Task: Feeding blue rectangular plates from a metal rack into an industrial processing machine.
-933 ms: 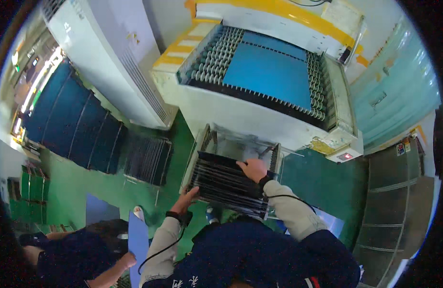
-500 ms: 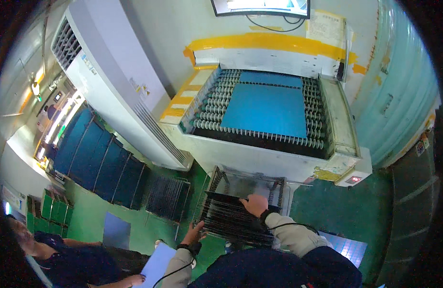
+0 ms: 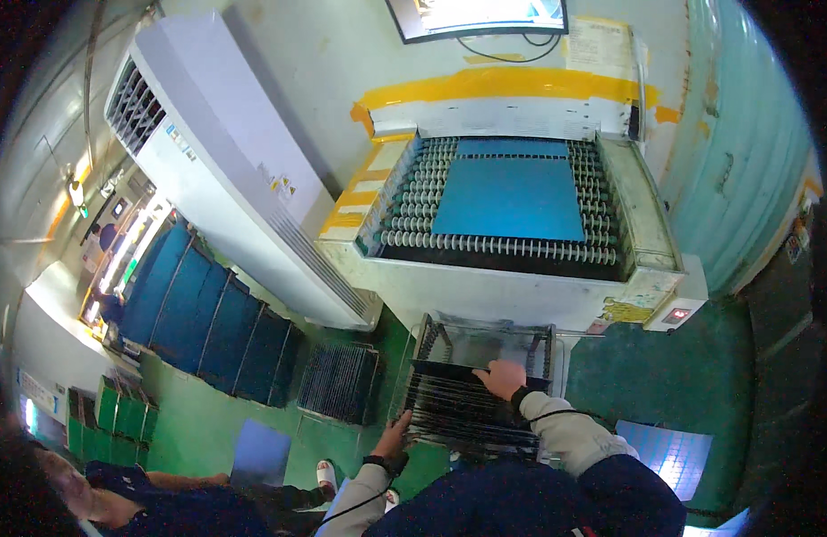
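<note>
A metal rack (image 3: 548,353) filled with thin dark panels (image 3: 458,407) stands upright in front of me. My right hand (image 3: 505,380) is closed on the far, upper edge of the rearmost dark panel. Lower down, at the left side of the stack, my left hand (image 3: 395,436) has its fingers drawn together against the edges. Whether it grips a panel or the rack is not clear. Beyond the rack, a blue panel (image 3: 510,199) lies flat on the rollers of a white conveyor machine (image 3: 485,291), with part of a second blue panel (image 3: 512,149) behind it.
Left of my rack is another rack of dark panels (image 3: 339,383), then a long row of blue panels (image 3: 207,313). A tall white cabinet unit (image 3: 243,170) rises beside the conveyor. A co-worker (image 3: 154,497) is at the lower left, near a grey-blue sheet (image 3: 261,452). A shiny panel (image 3: 668,456) lies right.
The whole view has shifted, so things sit farther right. Both hands keep their places at the rack. The co-worker's pale sheet is now mostly hidden behind my left arm.
</note>
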